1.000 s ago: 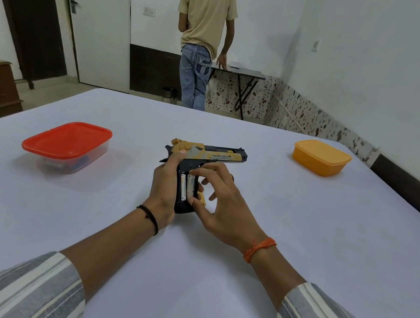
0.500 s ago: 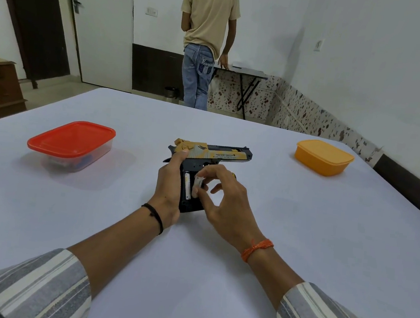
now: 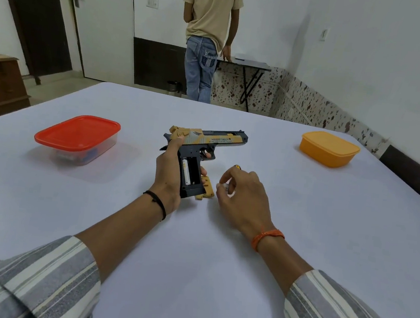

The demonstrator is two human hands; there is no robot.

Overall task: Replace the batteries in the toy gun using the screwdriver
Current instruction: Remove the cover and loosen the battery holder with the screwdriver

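Note:
The black and tan toy gun (image 3: 206, 142) lies on its side on the white table, muzzle to the right. My left hand (image 3: 166, 172) grips its handle. The battery bay (image 3: 190, 173) in the handle is uncovered, with one white battery (image 3: 186, 172) in its left slot and the right slot bare. The tan cover (image 3: 207, 188) lies on the table just right of the handle. My right hand (image 3: 241, 196) hovers to the right of the gun, fingertips pinched on a small white battery (image 3: 223, 186). A yellow and black tip, probably the screwdriver (image 3: 236, 166), peeks out behind that hand.
A red-lidded clear box (image 3: 77, 138) with small items inside stands at the left. An orange lidded box (image 3: 329, 149) stands at the far right. Beyond the table a person in a beige shirt (image 3: 208, 35) stands facing a small black folding table (image 3: 251, 65).
My right hand has drawn away from the handle to the right, taking a white battery out with it. The right slot now shows bare, and the tan cover is uncovered.

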